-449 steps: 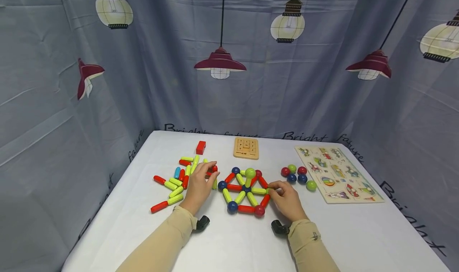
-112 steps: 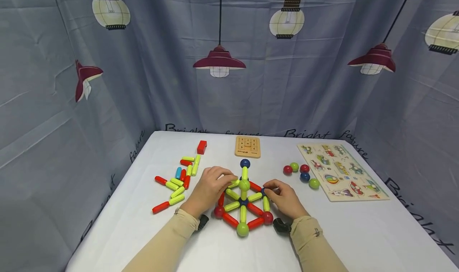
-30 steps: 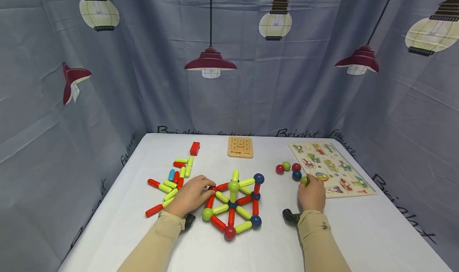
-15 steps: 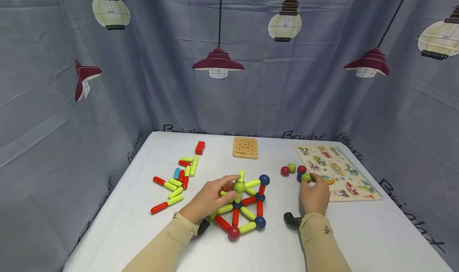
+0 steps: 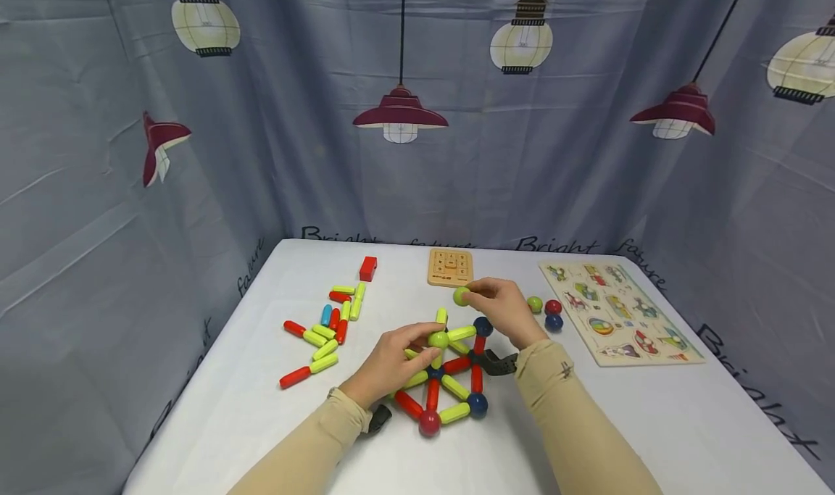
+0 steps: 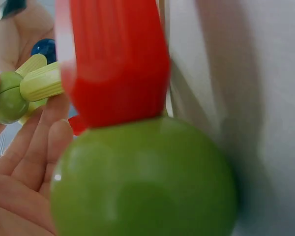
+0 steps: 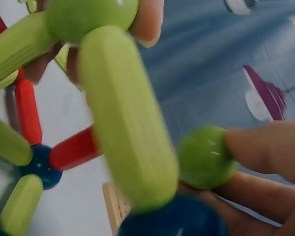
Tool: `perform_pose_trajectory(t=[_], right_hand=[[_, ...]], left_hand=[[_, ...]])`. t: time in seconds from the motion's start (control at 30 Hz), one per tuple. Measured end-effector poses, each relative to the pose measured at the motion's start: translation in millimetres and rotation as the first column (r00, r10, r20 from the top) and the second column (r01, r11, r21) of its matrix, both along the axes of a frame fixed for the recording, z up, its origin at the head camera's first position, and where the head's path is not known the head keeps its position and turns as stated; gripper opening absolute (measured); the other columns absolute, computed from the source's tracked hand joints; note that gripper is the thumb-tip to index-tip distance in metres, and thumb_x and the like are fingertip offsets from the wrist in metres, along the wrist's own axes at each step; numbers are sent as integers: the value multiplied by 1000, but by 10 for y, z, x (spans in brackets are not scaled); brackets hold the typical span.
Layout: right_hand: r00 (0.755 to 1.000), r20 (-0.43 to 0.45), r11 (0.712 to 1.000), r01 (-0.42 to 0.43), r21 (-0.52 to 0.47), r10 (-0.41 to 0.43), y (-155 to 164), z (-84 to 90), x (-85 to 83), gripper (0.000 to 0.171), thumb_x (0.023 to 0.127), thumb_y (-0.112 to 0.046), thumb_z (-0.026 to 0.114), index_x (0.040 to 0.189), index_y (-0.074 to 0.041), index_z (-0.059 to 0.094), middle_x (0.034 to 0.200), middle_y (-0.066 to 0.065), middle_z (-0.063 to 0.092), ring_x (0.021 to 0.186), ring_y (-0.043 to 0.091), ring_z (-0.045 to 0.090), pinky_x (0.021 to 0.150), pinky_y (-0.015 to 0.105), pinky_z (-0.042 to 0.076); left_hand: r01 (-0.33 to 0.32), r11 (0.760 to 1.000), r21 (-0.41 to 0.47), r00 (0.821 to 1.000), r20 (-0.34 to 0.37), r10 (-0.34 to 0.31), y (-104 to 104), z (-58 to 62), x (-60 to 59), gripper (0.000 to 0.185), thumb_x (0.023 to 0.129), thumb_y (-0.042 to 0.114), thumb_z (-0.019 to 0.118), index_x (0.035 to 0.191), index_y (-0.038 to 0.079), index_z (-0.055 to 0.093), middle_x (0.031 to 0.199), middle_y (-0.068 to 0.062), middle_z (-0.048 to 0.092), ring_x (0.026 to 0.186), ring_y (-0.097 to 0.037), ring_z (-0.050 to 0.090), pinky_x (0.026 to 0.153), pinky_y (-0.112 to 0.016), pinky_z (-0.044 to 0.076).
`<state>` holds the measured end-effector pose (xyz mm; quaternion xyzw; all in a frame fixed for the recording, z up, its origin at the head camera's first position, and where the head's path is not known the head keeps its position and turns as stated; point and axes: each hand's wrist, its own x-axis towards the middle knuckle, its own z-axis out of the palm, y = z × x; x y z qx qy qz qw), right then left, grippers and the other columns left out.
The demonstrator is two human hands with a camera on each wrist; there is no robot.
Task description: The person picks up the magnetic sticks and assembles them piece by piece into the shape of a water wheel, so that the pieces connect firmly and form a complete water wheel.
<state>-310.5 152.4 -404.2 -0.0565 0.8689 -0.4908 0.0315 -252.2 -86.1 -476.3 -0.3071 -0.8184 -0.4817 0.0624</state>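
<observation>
A wheel-shaped frame of magnetic rods and balls [image 5: 433, 393] stands on the table, with red and yellow-green rods joined to balls. In the head view, my left hand [image 5: 394, 361] pinches the green ball [image 5: 438, 340] at the frame's raised centre between thumb and fingers. My right hand [image 5: 505, 308] pinches a loose green ball [image 5: 460, 296] beyond the frame. The right wrist view shows that ball [image 7: 206, 157] in the fingertips, close to a blue ball [image 7: 174, 219] on a rod end. A yellow-green rod [image 5: 441, 316] points up behind the raised ball. My left hand hides the frame's left side.
Loose red, yellow-green and blue rods [image 5: 324, 348] lie at the left, with a red block [image 5: 368, 269] behind. A wooden number puzzle [image 5: 450, 267] sits at the back. Right of my hand are a few loose balls [image 5: 553, 307] and a picture puzzle board [image 5: 620, 314].
My right hand has taken the green ball from the loose group and carried it left over the frame. My left hand has shifted from a red rim ball to the raised green ball.
</observation>
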Motion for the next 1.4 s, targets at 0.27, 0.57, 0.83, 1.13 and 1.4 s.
perform_pose_trajectory(t=[0.27,0.57,0.83,1.13,1.4], right_hand=[[995,48,986,-96,137,90,-249,66,-109,35,97,-37,70,122,-12,73,126,10,69,117,31,64,97,52,53],[991,103,969,-109,220,89,-263,11,-137,25,97,-33,69,105,-11,76,102,6,73,104,33,67,78,37,55],[995,55,981,-88,170,80,-238,-23,-133,28,94,-36,72,109,-13,74,110,6,73,106,28,66,87,44,55],[993,7,985,-114,133,114,-249,81,-109,30,93,-35,74,114,-13,72,112,6,73,106,26,67,94,50,54],[993,27,981,-119,150,116,-271,83,-94,27,93,-34,74,110,-13,72,109,5,73,104,25,66,92,48,54]], left_hand=[[21,999,24,999,-45,-20,32,2,2,44,98,21,72,141,15,62,131,5,68,103,-9,70,88,-28,59],[25,1000,-8,998,-50,-26,42,39,32,44,100,25,70,142,16,61,135,5,67,104,-8,70,89,-27,59],[33,999,36,999,37,-35,46,2,21,53,99,35,71,147,22,53,134,1,68,109,-9,69,95,-30,57],[68,991,119,946,308,-102,7,-25,-59,94,94,41,76,161,39,10,134,4,65,120,-12,65,108,-38,50],[127,990,57,908,395,-140,-2,-65,-124,111,90,49,77,160,47,-9,153,2,50,128,-15,59,111,-40,47]])
